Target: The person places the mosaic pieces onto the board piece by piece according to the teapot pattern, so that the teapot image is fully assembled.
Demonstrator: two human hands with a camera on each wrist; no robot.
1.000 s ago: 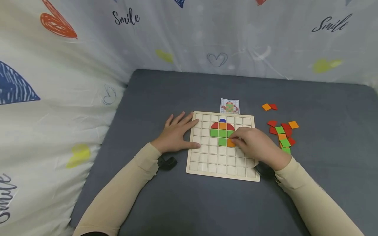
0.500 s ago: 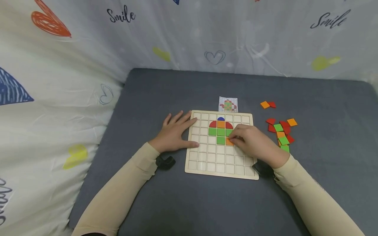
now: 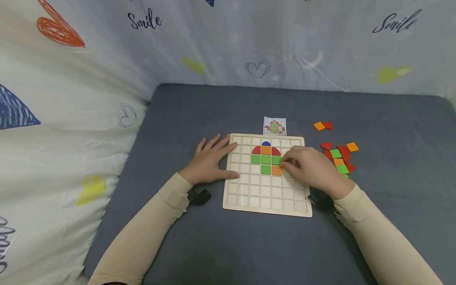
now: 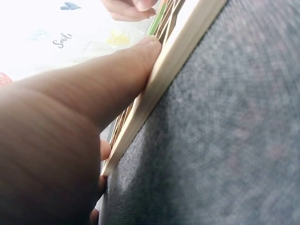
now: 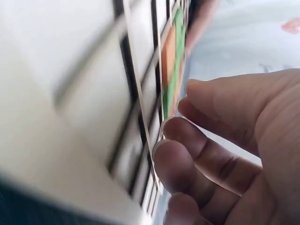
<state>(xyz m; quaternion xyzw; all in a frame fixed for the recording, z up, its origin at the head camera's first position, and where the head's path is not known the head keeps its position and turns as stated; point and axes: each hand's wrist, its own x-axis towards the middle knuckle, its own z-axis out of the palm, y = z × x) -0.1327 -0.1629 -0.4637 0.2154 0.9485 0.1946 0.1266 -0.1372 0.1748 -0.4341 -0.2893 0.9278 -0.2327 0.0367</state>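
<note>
My left hand (image 3: 208, 163) rests with spread fingers on the left side of a wooden grid board (image 3: 254, 190). In the left wrist view its thumb (image 4: 126, 65) presses on the board's rim. My right hand (image 3: 315, 169) hovers at the right part of the grid, its fingers loosely bent. In the right wrist view, nothing shows between its thumb and fingers. Just left of its fingertips lies an orange square tile (image 3: 276, 170) in a cell, beside a green tile (image 3: 266, 170). Above are a row of green tiles, red quarter-round tiles (image 3: 256, 150), another orange square and a blue half-round tile (image 3: 266, 143).
A small printed picture card (image 3: 274, 126) lies behind the board. Loose red, green and orange tiles (image 3: 342, 169) are heaped to the right, partly behind the right hand. Farther back lie an orange tile (image 3: 319, 126) and a red one. A printed curtain (image 3: 221, 43) borders the table.
My right hand has let go of the orange square tile and drawn slightly right, so the tile shows more fully in its cell. The left hand keeps its place; the view shifts slightly.
</note>
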